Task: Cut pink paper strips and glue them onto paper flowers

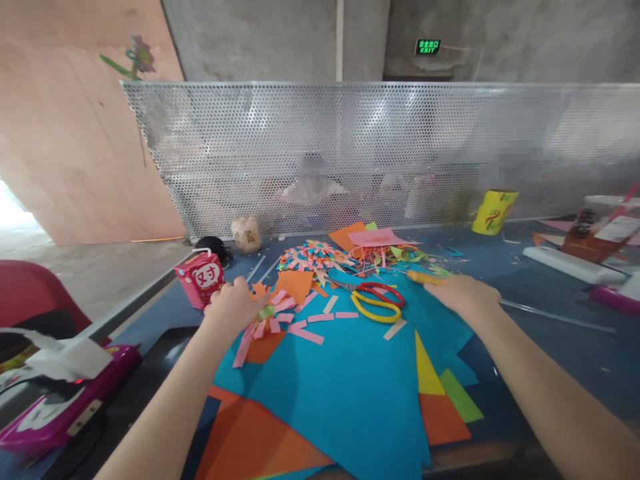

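My left hand (pixel 233 305) is over the left edge of the blue paper (pixel 345 373), its fingers apart and no object visible in them. Beside its thumb lie loose pink paper strips (pixel 274 325) and a small orange sheet (pixel 296 285). My right hand (pixel 463 297) is closed around a tool with a yellow handle (pixel 425 277) and a thin shaft pointing left. Between the hands, scissors (pixel 377 301) with one red and one yellow handle rest on the paper. Behind them sits a round flower of pink, blue and orange paper strips (pixel 317 257).
A red drink carton (pixel 200 277) stands left of my left hand. Purple power strips (pixel 70 400) lie at both sides. A perforated metal screen (pixel 350 133) closes off the back, with people behind it. A yellow roll (pixel 494 211) and a drink cup (pixel 600 227) stand at the right.
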